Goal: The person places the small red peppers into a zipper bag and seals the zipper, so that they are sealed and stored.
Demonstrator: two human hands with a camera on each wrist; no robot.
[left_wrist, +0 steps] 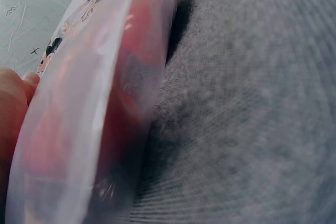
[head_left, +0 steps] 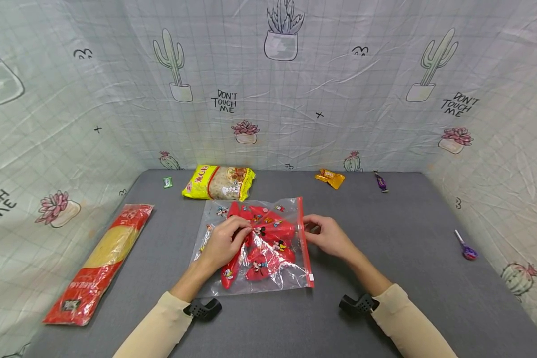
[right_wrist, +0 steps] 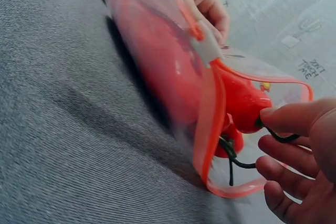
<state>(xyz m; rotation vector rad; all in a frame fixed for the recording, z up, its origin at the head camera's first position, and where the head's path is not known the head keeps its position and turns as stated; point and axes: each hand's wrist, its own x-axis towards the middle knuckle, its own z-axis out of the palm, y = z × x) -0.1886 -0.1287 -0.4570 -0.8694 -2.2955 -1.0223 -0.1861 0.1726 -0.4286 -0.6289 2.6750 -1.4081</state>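
A clear zip bag (head_left: 295, 276) with cartoon prints and a red-orange zip edge lies on the grey table, several red peppers inside it. My left hand (head_left: 225, 239) pinches the bag's upper film near its middle. At the open mouth on the right is my right hand (head_left: 330, 236). In the right wrist view, its thumb and fingers pinch the dark green stem of a red pepper (right_wrist: 244, 103) just inside the mouth. Beneath that one, another red pepper (right_wrist: 234, 142) shows its stems. A white slider (right_wrist: 207, 47) sits at one end of the zip.
A long red pack of yellow noodles (head_left: 112, 243) lies at the left. Along the back are a green candy (head_left: 167, 182), a yellow food bag (head_left: 219, 182), an orange-wrapped snack (head_left: 330, 178) and a purple-wrapped candy (head_left: 380, 182). A lollipop (head_left: 467, 251) lies far right. Printed cloth walls surround the table.
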